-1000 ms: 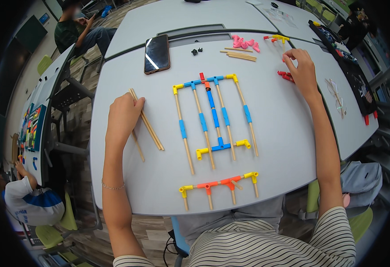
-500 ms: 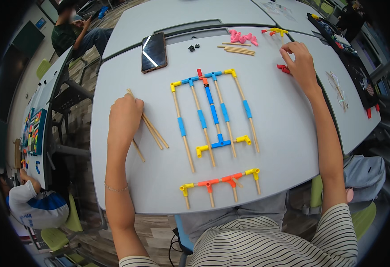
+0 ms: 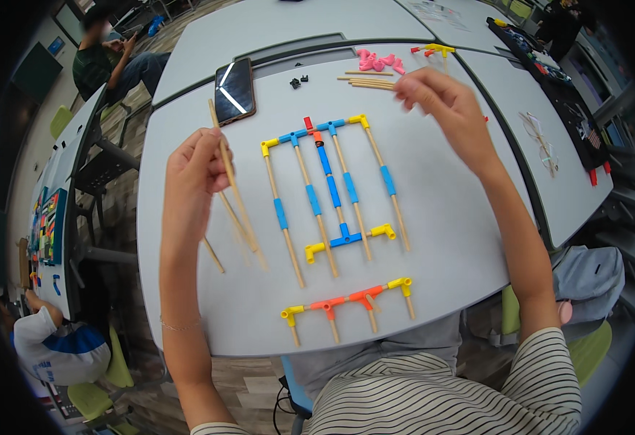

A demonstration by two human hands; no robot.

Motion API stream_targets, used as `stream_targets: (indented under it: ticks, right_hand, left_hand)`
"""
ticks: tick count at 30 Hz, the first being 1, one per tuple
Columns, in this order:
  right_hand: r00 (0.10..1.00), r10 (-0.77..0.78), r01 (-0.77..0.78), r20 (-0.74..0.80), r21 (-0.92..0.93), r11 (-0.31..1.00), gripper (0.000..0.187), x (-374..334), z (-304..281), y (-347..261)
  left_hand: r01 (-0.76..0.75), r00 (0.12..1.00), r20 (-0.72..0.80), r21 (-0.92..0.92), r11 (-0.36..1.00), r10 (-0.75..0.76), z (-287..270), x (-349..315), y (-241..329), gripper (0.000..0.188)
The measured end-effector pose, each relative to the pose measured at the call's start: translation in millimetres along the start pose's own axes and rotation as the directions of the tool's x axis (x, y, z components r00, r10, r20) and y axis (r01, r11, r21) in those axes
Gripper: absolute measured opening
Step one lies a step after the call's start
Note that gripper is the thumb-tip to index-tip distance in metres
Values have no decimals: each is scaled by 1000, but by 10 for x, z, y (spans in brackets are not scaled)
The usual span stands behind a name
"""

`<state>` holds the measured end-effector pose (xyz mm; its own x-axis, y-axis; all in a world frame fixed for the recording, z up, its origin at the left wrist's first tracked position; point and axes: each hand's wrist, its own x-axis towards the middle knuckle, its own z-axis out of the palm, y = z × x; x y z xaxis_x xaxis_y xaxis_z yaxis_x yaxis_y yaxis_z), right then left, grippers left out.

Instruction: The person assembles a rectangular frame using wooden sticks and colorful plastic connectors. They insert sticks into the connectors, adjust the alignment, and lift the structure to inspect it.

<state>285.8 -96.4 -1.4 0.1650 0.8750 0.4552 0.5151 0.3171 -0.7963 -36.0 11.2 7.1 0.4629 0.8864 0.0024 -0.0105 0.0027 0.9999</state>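
Observation:
My left hand point(image 3: 192, 170) is closed on a thin wooden stick point(image 3: 224, 148), held up at a slant above the table's left side. Its lower end is smeared by motion. Under that hand lies another wooden stick point(image 3: 213, 255), partly hidden. At the far right my right hand point(image 3: 444, 109) hovers with bent fingers a little apart, beside a bundle of wooden sticks point(image 3: 368, 83); its fingertips are slightly blurred. Between my arms lies a frame of sticks with blue joints point(image 3: 345, 233) and yellow corner connectors point(image 3: 359, 119). Nearer me is a shorter assembly with orange joints point(image 3: 328, 306).
A phone point(image 3: 234, 90) lies at the far left, with small black parts point(image 3: 298, 81) beside it. Pink pieces point(image 3: 380, 61) and a yellow-and-red connector piece point(image 3: 435, 49) sit at the back. A black parts tray point(image 3: 549, 87) stands right. Other people sit off to the left.
My left hand has lifted and tilted a stick off the table. My right hand has moved left from the red pieces to the bundle of sticks. The whole view has shifted slightly.

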Motion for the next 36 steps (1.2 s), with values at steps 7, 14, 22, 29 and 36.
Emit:
stream_targets:
  ticks: [7, 14, 22, 29, 36]
  right_hand:
    - [830, 193, -340, 523, 199, 919, 22, -406, 389, -650]
    - [808, 293, -225, 512, -193, 955, 17, -114, -463, -201]
    - [512, 585, -430, 629, -402, 809, 18, -207, -1021, 62]
    - [483, 598, -467, 639, -390, 794, 18, -188, -1042, 120]
    - [495, 611, -484, 618, -388, 784, 17, -186, -1032, 137]
  left_hand:
    - [-75, 996, 28, -301, 951, 87, 752, -351, -216, 19]
    - [-287, 951, 213, 351, 891, 223, 721, -315, -210, 16]
    - [-537, 843, 445, 670, 512, 301, 830, -317, -367, 38]
    - [-510, 857, 468, 707, 490, 217, 830, -347, -410, 47]
    - [-518, 852, 468, 696, 497, 233, 837, -350, -423, 47]
